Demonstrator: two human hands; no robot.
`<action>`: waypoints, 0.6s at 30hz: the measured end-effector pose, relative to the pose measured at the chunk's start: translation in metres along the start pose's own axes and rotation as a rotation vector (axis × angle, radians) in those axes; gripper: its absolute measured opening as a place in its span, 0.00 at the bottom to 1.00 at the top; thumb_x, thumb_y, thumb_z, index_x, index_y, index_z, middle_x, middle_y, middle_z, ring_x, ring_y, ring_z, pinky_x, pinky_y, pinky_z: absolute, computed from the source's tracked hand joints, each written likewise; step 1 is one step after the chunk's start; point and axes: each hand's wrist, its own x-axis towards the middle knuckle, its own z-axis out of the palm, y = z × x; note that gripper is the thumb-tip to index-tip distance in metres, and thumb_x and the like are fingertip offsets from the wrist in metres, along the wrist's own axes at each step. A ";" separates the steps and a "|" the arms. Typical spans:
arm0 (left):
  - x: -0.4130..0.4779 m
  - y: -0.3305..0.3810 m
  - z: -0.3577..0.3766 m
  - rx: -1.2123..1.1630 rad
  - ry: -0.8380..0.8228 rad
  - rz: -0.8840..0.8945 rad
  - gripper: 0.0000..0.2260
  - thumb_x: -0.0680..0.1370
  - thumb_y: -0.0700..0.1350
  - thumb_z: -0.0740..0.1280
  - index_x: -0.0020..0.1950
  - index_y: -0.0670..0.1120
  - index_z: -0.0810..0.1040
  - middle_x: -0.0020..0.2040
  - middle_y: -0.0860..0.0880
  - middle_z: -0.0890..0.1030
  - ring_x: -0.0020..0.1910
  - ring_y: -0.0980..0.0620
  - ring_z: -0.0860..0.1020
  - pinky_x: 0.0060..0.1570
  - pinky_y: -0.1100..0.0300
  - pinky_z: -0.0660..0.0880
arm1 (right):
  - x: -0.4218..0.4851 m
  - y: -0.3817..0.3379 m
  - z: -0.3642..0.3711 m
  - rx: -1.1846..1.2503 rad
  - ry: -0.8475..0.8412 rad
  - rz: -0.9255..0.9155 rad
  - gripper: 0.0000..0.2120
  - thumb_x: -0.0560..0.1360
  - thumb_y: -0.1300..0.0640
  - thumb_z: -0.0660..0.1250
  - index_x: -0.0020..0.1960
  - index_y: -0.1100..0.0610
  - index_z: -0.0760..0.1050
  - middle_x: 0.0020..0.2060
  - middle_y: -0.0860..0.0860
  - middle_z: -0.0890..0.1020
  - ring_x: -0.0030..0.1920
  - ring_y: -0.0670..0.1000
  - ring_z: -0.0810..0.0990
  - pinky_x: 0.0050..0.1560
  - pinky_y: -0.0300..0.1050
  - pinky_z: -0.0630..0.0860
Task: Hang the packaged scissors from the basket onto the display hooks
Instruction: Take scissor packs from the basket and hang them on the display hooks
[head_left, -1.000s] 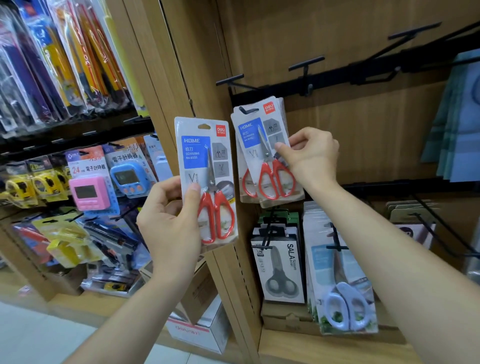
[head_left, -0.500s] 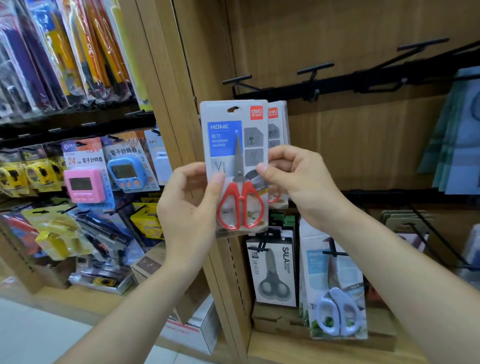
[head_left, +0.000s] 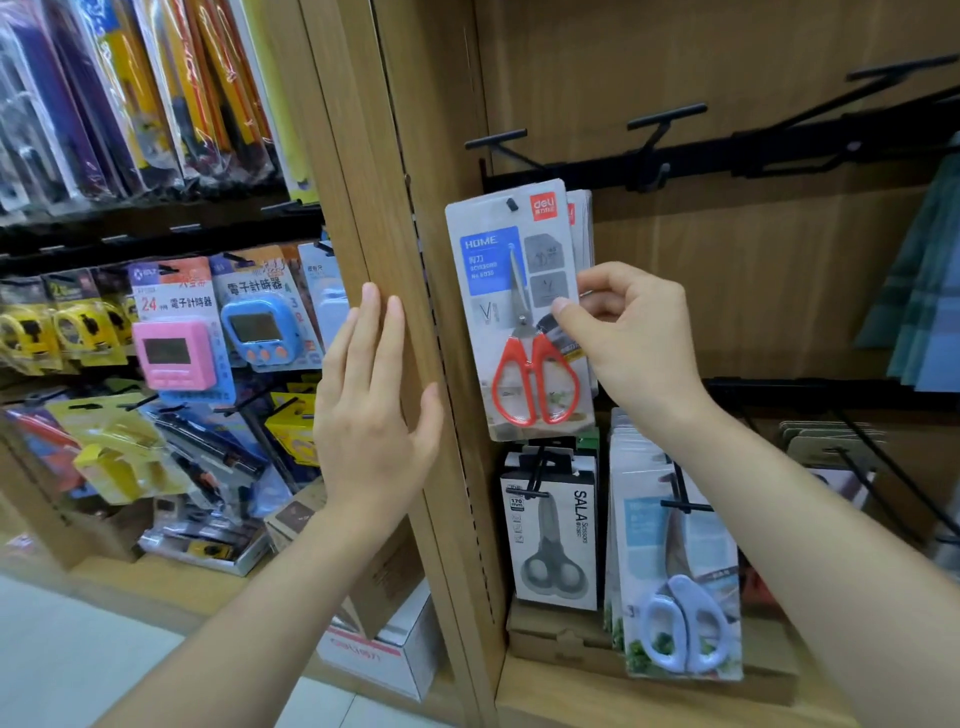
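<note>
Red-handled scissors pack (head_left: 519, 312) hangs just right of the wooden upright (head_left: 415, 249), and the display hook (head_left: 512, 203) shows through its hang hole, with more of the same packs stacked behind it. Your right hand (head_left: 634, 332) pinches the pack's far edge between thumb and fingertips. Your left hand (head_left: 369, 410) holds nothing, fingers straight, in front of the upright; contact cannot be confirmed. Judgement: this pack is effectively hung, and only letting go and squaring it remain. The basket is out of view, so the count still to hang is unknown. Right of the upright and lower hang a black SALA scissors pack (head_left: 550, 535) and a pale-blue-handled scissors pack (head_left: 680, 587). Left of the upright are a pink timer (head_left: 174, 356) and a blue timer (head_left: 260, 332). Nothing blocks the hook.
</note>
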 end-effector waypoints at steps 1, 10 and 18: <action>0.000 -0.001 0.000 0.005 -0.002 0.004 0.32 0.78 0.42 0.72 0.80 0.39 0.66 0.81 0.42 0.65 0.79 0.42 0.66 0.73 0.44 0.70 | 0.001 0.000 0.001 -0.023 0.012 0.003 0.04 0.78 0.60 0.73 0.50 0.53 0.79 0.36 0.43 0.84 0.37 0.37 0.84 0.36 0.30 0.76; 0.000 -0.003 -0.005 0.041 -0.041 0.018 0.32 0.78 0.43 0.73 0.80 0.39 0.65 0.81 0.42 0.64 0.80 0.43 0.64 0.77 0.48 0.65 | 0.004 0.003 -0.002 -0.039 0.086 0.011 0.03 0.75 0.60 0.75 0.48 0.58 0.83 0.33 0.43 0.84 0.36 0.39 0.83 0.36 0.34 0.77; -0.001 0.000 -0.001 0.021 -0.029 -0.003 0.32 0.78 0.42 0.72 0.80 0.39 0.65 0.81 0.42 0.64 0.80 0.42 0.64 0.74 0.44 0.69 | 0.017 0.008 -0.001 -0.038 0.049 0.157 0.04 0.74 0.61 0.76 0.42 0.54 0.83 0.35 0.56 0.86 0.40 0.56 0.87 0.51 0.58 0.84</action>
